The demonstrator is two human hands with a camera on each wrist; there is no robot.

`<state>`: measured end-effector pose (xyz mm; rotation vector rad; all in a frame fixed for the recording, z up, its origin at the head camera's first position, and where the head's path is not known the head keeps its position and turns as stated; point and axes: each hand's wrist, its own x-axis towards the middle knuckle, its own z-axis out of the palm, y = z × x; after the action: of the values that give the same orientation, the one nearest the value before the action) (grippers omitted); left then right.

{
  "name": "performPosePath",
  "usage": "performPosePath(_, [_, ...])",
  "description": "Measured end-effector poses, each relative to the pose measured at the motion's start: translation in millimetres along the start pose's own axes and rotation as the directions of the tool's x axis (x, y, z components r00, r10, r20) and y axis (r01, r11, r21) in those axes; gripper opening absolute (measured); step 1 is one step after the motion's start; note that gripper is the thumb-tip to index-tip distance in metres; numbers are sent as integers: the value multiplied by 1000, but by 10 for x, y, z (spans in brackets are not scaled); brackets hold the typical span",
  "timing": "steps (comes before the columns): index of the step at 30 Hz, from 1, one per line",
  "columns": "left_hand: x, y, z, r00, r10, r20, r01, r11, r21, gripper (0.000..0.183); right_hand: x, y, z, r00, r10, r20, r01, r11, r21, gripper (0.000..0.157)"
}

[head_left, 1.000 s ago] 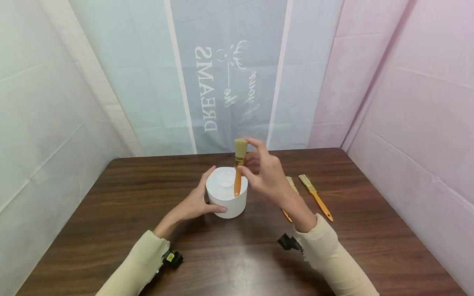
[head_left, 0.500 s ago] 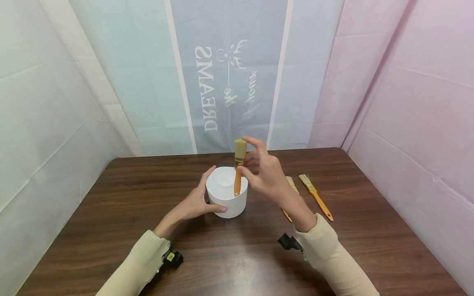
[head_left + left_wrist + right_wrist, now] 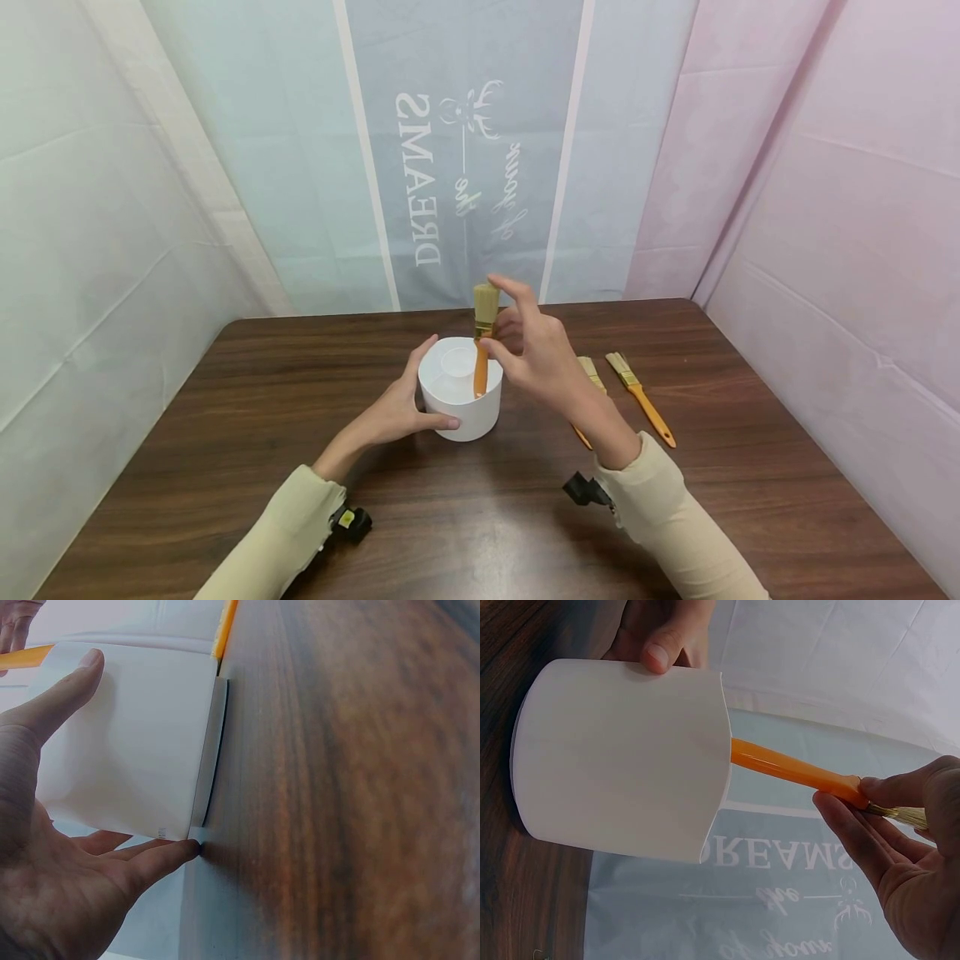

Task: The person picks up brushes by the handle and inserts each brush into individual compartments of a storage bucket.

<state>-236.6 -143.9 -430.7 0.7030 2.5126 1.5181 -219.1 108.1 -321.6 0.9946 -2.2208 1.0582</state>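
Observation:
My left hand (image 3: 390, 415) grips a round white container (image 3: 474, 421), its thumb on the near side and its fingers round the far left side. Inside the rim a smaller round compartment shows. Between thumb and fingers my right hand (image 3: 542, 354) pinches a paintbrush (image 3: 481, 367) near its ferrule. The brush stands nearly upright, bristles up, with the orange handle's lower end inside the container's rim. In the right wrist view the container's wall (image 3: 622, 757) hides the end of the handle (image 3: 795, 769). My right index fingertip is at the top of the bristles.
Two more paintbrushes with orange handles lie to the right on the dark wooden table (image 3: 225, 433). One brush (image 3: 649, 417) is fully visible; the other (image 3: 591, 375) is partly behind my right forearm. A printed cloth (image 3: 465, 50) hangs behind the table.
Very little differs. My right index fingertip has shifted slightly left over the bristles, and the brush has sunk a touch. My left hand and the container stay nearly still.

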Motion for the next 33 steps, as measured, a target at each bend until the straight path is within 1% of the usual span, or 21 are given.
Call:
performPosePath(20, [5,-8,17,1000,2,-7,-2,1000,-1,129,-9,6,-11,1000,-5,19,5,1000,-7,70])
performPosePath(33, [4,-4,12,1000,7,-3,-7,1000,-4,128,-2,5,-6,1000,-9,0,9,1000,-5,70])
